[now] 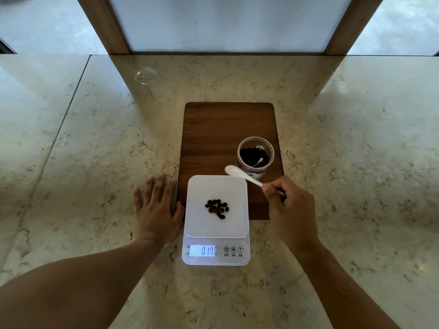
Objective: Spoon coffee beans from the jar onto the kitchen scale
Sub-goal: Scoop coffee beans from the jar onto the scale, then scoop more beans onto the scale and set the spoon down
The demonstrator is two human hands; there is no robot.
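Note:
A white kitchen scale [202,186] sits at the near edge of a dark wooden board, its display reading 0.19. A small pile of coffee beans [217,208] lies on its platform. Behind and to the right stands an open clear jar [256,155] with beans inside. My right hand [289,210] is shut on the handle of a white spoon [240,174], whose empty bowl hovers between the scale's far right corner and the jar. My left hand [155,210] lies flat on the counter, fingers spread, touching the scale's left side.
The wooden board [221,129] rests on a marble counter [95,143]. A wood-framed pale panel [223,22] rises at the counter's back edge. A small clear dome-like object [145,76] sits far left on the counter.

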